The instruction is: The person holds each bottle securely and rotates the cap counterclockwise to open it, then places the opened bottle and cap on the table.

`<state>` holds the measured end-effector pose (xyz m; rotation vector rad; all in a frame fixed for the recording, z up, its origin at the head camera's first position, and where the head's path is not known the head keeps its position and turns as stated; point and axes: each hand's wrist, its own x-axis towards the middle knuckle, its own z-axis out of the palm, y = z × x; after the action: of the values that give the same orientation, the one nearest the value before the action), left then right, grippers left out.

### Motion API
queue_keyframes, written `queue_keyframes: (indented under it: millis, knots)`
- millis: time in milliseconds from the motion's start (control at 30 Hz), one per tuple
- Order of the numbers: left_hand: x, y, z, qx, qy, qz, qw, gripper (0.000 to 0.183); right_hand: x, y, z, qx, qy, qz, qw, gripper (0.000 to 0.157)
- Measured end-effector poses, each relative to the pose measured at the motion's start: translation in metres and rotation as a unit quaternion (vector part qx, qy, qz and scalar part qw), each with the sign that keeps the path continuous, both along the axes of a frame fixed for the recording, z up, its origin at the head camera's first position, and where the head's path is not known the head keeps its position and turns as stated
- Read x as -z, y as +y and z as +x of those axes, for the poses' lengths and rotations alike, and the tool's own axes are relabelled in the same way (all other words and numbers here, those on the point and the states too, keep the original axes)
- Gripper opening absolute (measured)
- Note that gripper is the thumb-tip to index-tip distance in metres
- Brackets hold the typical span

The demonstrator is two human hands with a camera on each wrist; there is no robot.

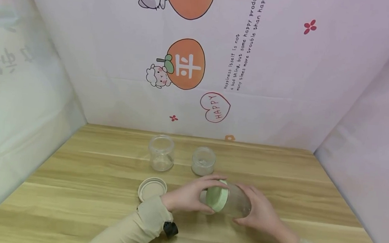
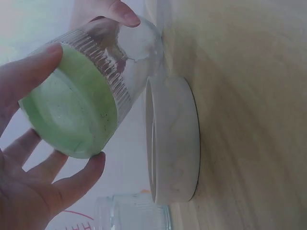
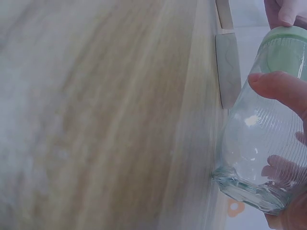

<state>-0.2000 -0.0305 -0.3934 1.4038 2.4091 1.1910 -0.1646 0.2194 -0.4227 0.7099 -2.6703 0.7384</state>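
A clear ribbed glass jar [image 1: 237, 201] lies tilted on its side between both hands, its pale green lid [image 1: 217, 198] toward the left. My left hand [image 1: 191, 194] grips that lid by its rim, thumb on one side and fingers spread along the other. Around the jar's body my right hand [image 1: 259, 210] is curled, with the thumb across the glass in the right wrist view. The jar's thick glass base [image 3: 249, 191] points away from the lid, close to the tabletop. Just beside the jar, a beige lid [image 2: 175, 139] sits on the table, mostly hidden by the left hand in the head view.
Another beige lid [image 1: 152, 189] lies near the left sleeve. Behind the hands stand a taller open glass jar [image 1: 161, 153] and a shorter one [image 1: 203, 161]. A printed cloth wall [image 1: 266, 115] rises at the back of the wooden table [image 1: 92, 174].
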Motion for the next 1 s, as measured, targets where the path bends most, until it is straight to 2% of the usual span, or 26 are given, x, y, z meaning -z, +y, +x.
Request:
queue_keyframes:
  millis: [133,367,1000]
  knots:
    - [0.0003,-0.0007,0.0000,-0.011,-0.015,0.010,0.9998,0.069,-0.0009,-0.0020,-0.0003,0.001,0.008,0.006,1.000,0.094]
    - [0.0038,-0.0010,0.0006,-0.020,-0.074,0.033,0.9965,0.069,-0.0003,-0.0036,0.0003,0.010,0.018,0.018,1.000,0.095]
    - [0.0066,0.0051,-0.0006,-0.035,-0.141,0.057,0.9877,0.072,0.0015,-0.0020,0.0010,0.007,0.024,0.012,1.000,0.097]
